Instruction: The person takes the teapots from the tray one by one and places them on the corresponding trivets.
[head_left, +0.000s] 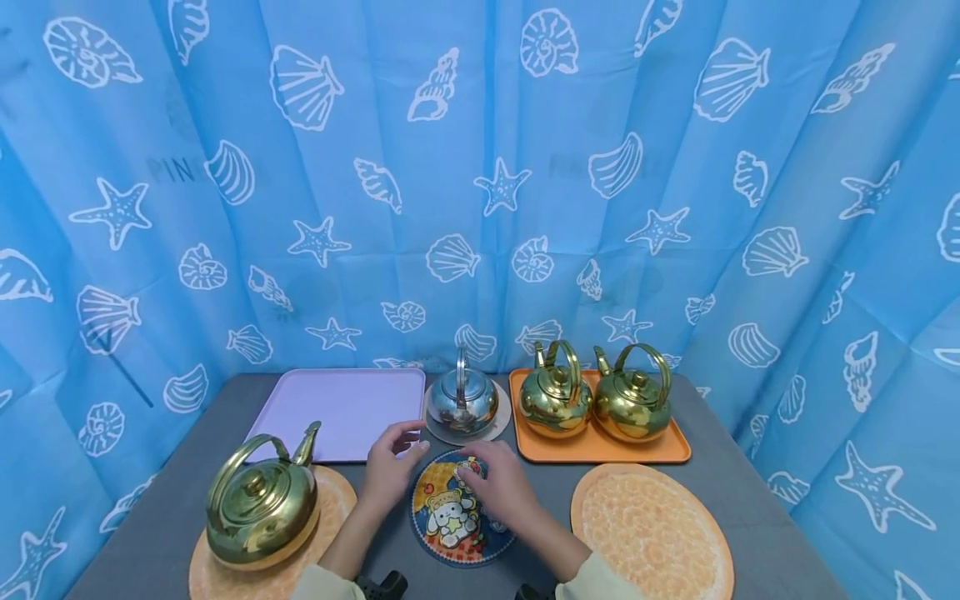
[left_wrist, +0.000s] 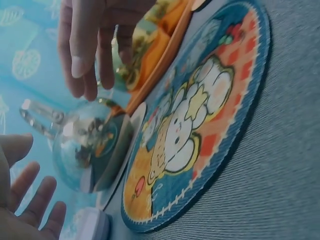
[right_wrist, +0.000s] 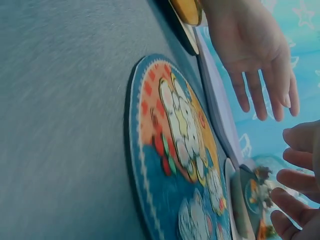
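Both hands hover over a round cartoon mat (head_left: pixel 452 527) and hold nothing. The left hand (head_left: pixel 392 468) is above the mat's left edge, its fingers relaxed and pointing toward the silver teapot (head_left: pixel 463 407). The right hand (head_left: pixel 501 483) is over the mat's right side, fingers loosely bent, palm facing the other hand. The silver teapot stands on a pale round mat (head_left: pixel 504 414) just beyond the fingertips, with a gap showing in the left wrist view. In the right wrist view the left hand (right_wrist: pixel 260 55) shows straight, spread fingers.
A gold teapot (head_left: pixel 262 508) stands on a round orange-tan mat (head_left: pixel 339 492) at left. Two more gold teapots, one by the silver one (head_left: pixel 555 404) and one farther right (head_left: pixel 633 406), sit on an orange tray (head_left: pixel 592 452). A lilac tray (head_left: pixel 345 408) lies back left, another tan mat (head_left: pixel 652 533) at right.
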